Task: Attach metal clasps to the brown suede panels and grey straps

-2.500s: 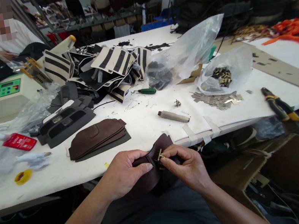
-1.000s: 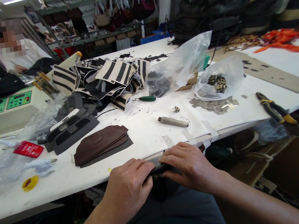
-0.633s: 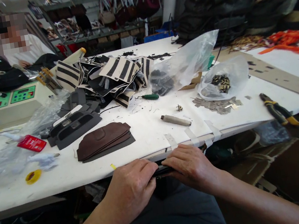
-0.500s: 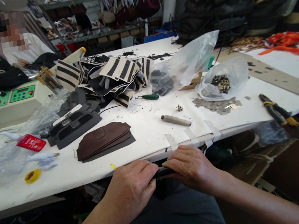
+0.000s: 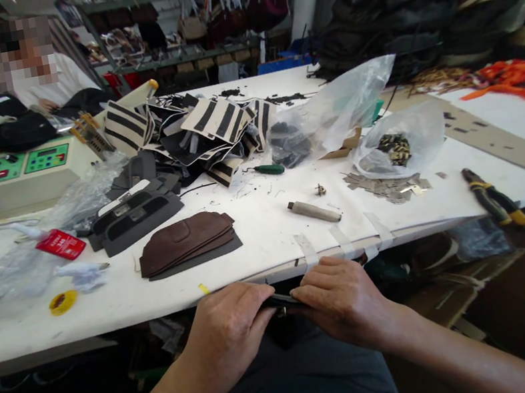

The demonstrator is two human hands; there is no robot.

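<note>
Both hands grip a dark flat piece (image 5: 283,299) over my lap, at the front edge of the white table. My left hand (image 5: 231,320) pinches one end between thumb and fingers. The other end is in my right hand (image 5: 338,295), its fingers curled over the top. A small shiny metal bit shows under the piece; most of it is hidden by my fingers. On the table beyond lie a stack of brown leather flaps (image 5: 184,241) and a worn, grey-beige handled tool (image 5: 315,211). A small metal fitting (image 5: 321,190) lies behind that tool.
Striped pieces (image 5: 216,120) and dark flaps (image 5: 138,211) are piled mid-table. A red glue bottle (image 5: 61,244) and yellow tape roll (image 5: 63,303) lie left; pliers (image 5: 497,199), metal plates (image 5: 387,186) and a bag of fittings (image 5: 396,149) right. A person (image 5: 54,81) sits behind a green-topped machine (image 5: 20,178).
The hands have drawn slightly apart, and more of the dark piece and its metal bit shows between them. The whole view has shifted a little. Things on the table lie as before.
</note>
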